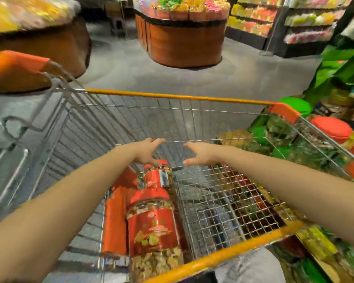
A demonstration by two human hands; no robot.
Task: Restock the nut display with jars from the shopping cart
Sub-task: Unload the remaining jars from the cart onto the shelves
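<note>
As both arms reach into the silver wire shopping cart (131,119), the left hand (149,152) and right hand (200,154) hover open and empty, palms facing, likely to clasp the farther clear red-lidded nut jar (157,177) lying at their six o'clock. A second such jar (154,221) lies nearer; both red labels are too blurred to read.

A round wooden candy stand (182,43) sits on the grey floor (121,64), stocked shelves (307,21) behind, another stand (39,48) left.
</note>
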